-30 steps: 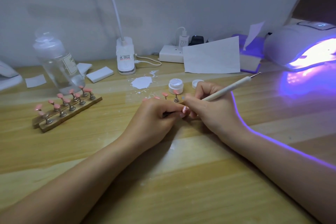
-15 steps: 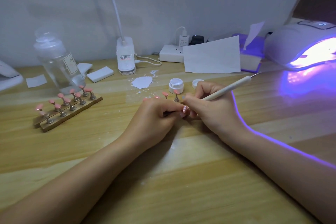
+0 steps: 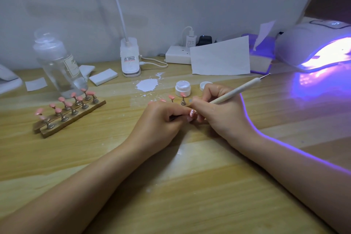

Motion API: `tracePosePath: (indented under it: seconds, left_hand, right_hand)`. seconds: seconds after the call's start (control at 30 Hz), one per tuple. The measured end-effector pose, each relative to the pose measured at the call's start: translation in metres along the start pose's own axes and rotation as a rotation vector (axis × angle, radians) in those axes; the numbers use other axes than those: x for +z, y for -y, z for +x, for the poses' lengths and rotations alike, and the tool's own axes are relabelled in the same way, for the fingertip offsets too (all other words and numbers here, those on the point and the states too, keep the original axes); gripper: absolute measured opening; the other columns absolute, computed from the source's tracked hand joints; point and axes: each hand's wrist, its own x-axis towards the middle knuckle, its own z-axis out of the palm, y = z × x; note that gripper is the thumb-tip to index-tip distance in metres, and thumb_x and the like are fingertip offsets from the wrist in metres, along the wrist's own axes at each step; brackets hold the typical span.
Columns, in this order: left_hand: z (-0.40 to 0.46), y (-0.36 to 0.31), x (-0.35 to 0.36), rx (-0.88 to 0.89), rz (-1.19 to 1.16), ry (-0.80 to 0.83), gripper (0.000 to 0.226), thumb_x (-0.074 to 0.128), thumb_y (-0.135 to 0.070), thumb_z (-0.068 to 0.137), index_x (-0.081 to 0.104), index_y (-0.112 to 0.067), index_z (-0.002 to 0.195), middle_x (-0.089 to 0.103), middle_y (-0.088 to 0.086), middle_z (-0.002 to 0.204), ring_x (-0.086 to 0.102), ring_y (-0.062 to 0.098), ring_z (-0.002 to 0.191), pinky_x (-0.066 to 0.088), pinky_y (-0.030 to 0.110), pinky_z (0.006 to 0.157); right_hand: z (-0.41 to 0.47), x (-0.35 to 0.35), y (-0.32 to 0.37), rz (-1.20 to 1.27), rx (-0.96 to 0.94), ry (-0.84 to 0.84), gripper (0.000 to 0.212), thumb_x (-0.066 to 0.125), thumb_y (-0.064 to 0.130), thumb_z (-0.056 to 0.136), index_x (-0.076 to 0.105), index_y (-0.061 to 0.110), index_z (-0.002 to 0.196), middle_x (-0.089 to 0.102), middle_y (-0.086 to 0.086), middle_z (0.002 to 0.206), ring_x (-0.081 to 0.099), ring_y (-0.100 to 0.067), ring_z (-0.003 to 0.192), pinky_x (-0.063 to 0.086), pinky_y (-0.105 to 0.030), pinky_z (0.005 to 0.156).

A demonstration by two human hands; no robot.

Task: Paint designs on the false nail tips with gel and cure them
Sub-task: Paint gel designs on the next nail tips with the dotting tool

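My left hand (image 3: pixel 161 119) pinches the stem of a pink false nail tip (image 3: pixel 192 113) at the middle of the table. My right hand (image 3: pixel 218 114) grips a white painting pen (image 3: pixel 237 90), its working end hidden at the nail tip between my fingers. Just behind my hands stands an open white gel pot (image 3: pixel 182 88) with its lid (image 3: pixel 205 85) beside it, and two more pink tips on stands (image 3: pixel 171 98). At the left, wooden holders (image 3: pixel 72 118) carry several pink tips. The curing lamp (image 3: pixel 313 47) glows violet at the far right.
A clear bottle (image 3: pixel 57 62) stands behind the wooden holders. A white gel smear (image 3: pixel 147 85) lies on the table, with a lamp base (image 3: pixel 130 59), power strip (image 3: pixel 177 57), paper sheet (image 3: pixel 220 59) and tissue box (image 3: pixel 263 57) along the wall. White pads (image 3: pixel 103 76) lie left of centre.
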Motion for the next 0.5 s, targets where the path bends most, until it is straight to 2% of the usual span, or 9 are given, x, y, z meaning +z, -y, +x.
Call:
tracePosePath:
  seconds: [0.07,0.17,0.27,0.33,0.43,0.5]
  left_hand:
    - [0.0,0.0002,-0.0004,-0.013,-0.005,-0.008,0.014,0.061,-0.005,0.085,0.074,-0.01,0.081,0.059,-0.023,0.058,0.044,-0.022,0.06,0.035,0.004,0.07]
    - [0.0001,-0.0003,-0.0007,-0.018,-0.003,-0.013,0.015,0.061,-0.004,0.084,0.074,-0.01,0.081,0.056,-0.027,0.056,0.045,-0.021,0.061,0.036,0.005,0.072]
    - [-0.0001,-0.0013,-0.0008,-0.011,0.002,-0.003,0.016,0.061,-0.002,0.084,0.074,-0.009,0.079,0.055,-0.022,0.052,0.044,-0.02,0.057,0.034,0.006,0.062]
    - [-0.0003,-0.0016,-0.0009,-0.011,-0.005,0.0,0.016,0.06,-0.002,0.085,0.074,-0.009,0.079,0.057,-0.018,0.059,0.043,-0.021,0.057,0.034,0.005,0.063]
    - [-0.0004,-0.0004,-0.0011,-0.023,0.003,0.001,0.016,0.06,-0.001,0.084,0.073,-0.009,0.078,0.053,-0.02,0.051,0.042,-0.016,0.059,0.036,0.009,0.066]
    - [0.0,-0.0003,-0.0011,-0.024,-0.003,-0.002,0.016,0.061,-0.002,0.084,0.074,-0.009,0.079,0.055,-0.022,0.052,0.044,-0.018,0.06,0.036,0.005,0.067]
  right_hand:
    - [0.0001,0.0001,0.0001,0.003,0.003,0.002,0.038,0.057,-0.009,0.073,0.04,0.011,0.046,0.051,0.004,0.035,0.055,-0.012,0.043,0.043,-0.018,0.045]
    - [-0.0003,0.0004,0.0009,0.007,0.002,0.003,0.037,0.057,-0.01,0.073,0.04,0.01,0.046,0.051,0.004,0.034,0.054,-0.008,0.04,0.042,-0.015,0.043]
    - [-0.0008,0.0002,0.0014,0.006,0.0,0.004,0.039,0.057,-0.01,0.073,0.04,0.011,0.045,0.05,0.005,0.034,0.053,-0.01,0.04,0.041,-0.013,0.042]
    - [-0.0002,0.0004,0.0011,0.017,0.002,-0.002,0.039,0.057,-0.01,0.073,0.039,0.012,0.045,0.05,0.005,0.035,0.055,-0.017,0.045,0.042,-0.016,0.043]
    - [0.0005,0.0013,0.001,0.034,0.007,0.003,0.041,0.057,-0.01,0.073,0.04,0.013,0.044,0.05,0.003,0.035,0.057,-0.017,0.046,0.043,-0.018,0.045]
    - [0.0004,0.0012,0.0008,0.032,0.006,0.004,0.041,0.057,-0.01,0.073,0.039,0.013,0.044,0.05,0.003,0.035,0.057,-0.017,0.046,0.043,-0.017,0.044]
